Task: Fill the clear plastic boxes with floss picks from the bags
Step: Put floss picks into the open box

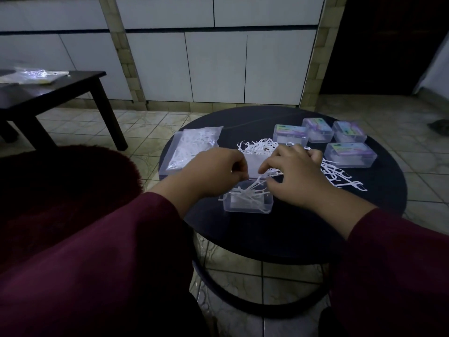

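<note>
An open clear plastic box stands near the front of the round dark table, with white floss picks sticking out of it. Its lid stands up behind it. My left hand hovers over the box's left side with fingers curled; what it holds is hidden. My right hand pinches a bunch of floss picks above the box's right side. Loose floss picks lie scattered behind and right of my hands. A clear bag of floss picks lies at the table's left.
Several closed clear boxes with purple labels stand at the table's far right. A dark low table with another bag on it is at the far left. Tiled floor surrounds the round table; a dark red cushion lies at the left.
</note>
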